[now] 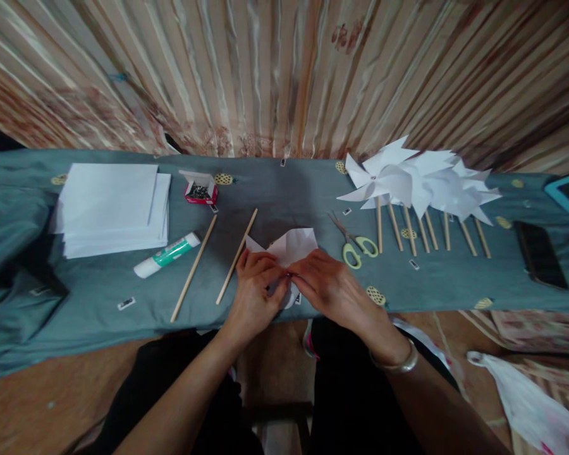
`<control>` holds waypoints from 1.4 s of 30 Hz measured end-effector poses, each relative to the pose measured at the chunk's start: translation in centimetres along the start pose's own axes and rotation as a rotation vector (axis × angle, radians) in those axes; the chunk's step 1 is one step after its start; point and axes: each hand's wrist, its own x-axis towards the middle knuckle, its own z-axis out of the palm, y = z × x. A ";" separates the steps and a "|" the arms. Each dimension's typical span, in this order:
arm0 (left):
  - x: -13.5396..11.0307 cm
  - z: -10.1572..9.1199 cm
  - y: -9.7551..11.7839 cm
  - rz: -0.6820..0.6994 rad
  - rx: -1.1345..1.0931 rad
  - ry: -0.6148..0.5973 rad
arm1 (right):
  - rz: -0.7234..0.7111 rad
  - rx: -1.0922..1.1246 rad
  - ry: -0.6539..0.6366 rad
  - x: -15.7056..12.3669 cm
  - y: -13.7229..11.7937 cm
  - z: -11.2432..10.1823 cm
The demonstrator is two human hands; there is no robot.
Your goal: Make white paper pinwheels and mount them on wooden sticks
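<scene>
My left hand (255,284) and my right hand (327,284) meet at the near edge of the table over a folded white paper piece (291,245). Both hands have their fingers pinched together on the paper where it is gathered at its middle. Its pointed flaps stick up beyond my fingers. Two wooden sticks (236,256) lie slanted just left of my left hand. A glue stick (167,254) lies further left. Yellow-handled scissors (355,243) rest just right of my right hand.
A stack of white paper sheets (111,208) sits at the left. A small red box of pins (200,188) stands behind the sticks. Several finished white pinwheels on sticks (417,183) lie at the right, with a dark phone (540,254) beyond. A teal cloth (99,291) covers the table.
</scene>
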 end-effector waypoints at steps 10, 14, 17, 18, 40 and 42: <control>0.1 0.0 -0.5 -0.009 0.004 0.011 | -0.005 -0.178 -0.056 0.4 -0.7 0.1; 0.1 -0.1 -0.6 -0.013 -0.006 0.013 | -0.021 -0.132 -0.026 0.5 -0.9 0.2; 0.2 -0.1 -0.7 -0.014 -0.008 0.011 | -0.016 -0.100 -0.009 0.4 -0.8 0.2; 0.2 -0.1 -0.7 -0.016 -0.008 0.009 | -0.017 -0.093 -0.004 0.4 -0.7 0.3; 0.4 -0.8 -1.3 0.033 0.056 -0.041 | 0.264 -0.228 0.146 0.6 5.8 -1.0; 0.4 -0.9 -1.1 0.036 0.062 -0.051 | 0.237 -0.133 0.209 0.7 4.7 -1.6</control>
